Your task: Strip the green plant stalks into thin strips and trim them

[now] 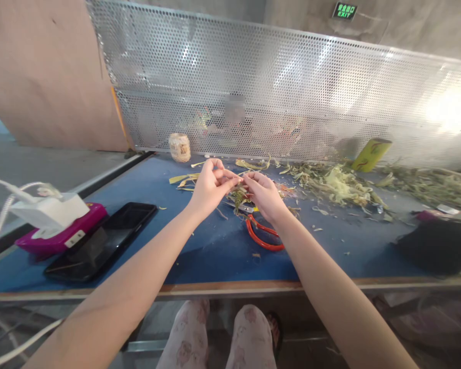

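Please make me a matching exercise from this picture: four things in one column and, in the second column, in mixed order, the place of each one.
Things:
1. scissors
2. phone
3. plant strip
4. yellow-green container

Places:
a. at the back right, near the perforated screen
b. pinched between the left hand and the right hand
c. on the left, beside the magenta box
d. on the blue table, just below the right hand

Pairs: 1-d, 2-c, 3-b, 4-a.
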### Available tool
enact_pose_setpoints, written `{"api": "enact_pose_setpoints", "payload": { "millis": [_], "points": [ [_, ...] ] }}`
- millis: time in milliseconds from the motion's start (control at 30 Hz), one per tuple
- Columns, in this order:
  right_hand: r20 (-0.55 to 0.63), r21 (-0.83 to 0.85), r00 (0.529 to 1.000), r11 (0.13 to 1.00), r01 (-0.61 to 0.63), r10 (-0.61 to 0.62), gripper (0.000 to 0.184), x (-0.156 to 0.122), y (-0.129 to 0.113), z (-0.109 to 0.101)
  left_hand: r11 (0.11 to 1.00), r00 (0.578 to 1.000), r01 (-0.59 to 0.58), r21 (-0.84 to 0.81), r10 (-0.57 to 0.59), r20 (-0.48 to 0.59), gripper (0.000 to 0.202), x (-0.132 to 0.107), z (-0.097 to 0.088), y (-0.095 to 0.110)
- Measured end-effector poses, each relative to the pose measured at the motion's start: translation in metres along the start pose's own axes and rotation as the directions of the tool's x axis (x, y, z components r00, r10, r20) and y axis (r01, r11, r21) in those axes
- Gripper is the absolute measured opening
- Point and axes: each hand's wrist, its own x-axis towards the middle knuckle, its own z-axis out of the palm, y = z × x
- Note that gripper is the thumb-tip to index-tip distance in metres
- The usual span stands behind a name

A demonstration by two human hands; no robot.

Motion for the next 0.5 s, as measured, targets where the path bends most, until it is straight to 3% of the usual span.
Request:
{"api": "enact_pose_setpoints", "payload": {
  "millis": [233,500],
  "points": [
    [0.118,-0.096,0.993,0.995,0.001,0.010,0.033,-0.0037,-0.0029,-0.0038,1.000,1.000,-0.001,-0.015,0.000,-0.024,0.037,0.0015,-0.0022,-0.0003],
    [0.083,-0.095,0.996,0.995,-0.010,0.018,0.028,-0.0025,-0.0026,-0.0068,0.999,1.000,-0.018,0.032,0.018,0.005,0.037,0.0006,-0.0026,-0.0044]
  ]
}}
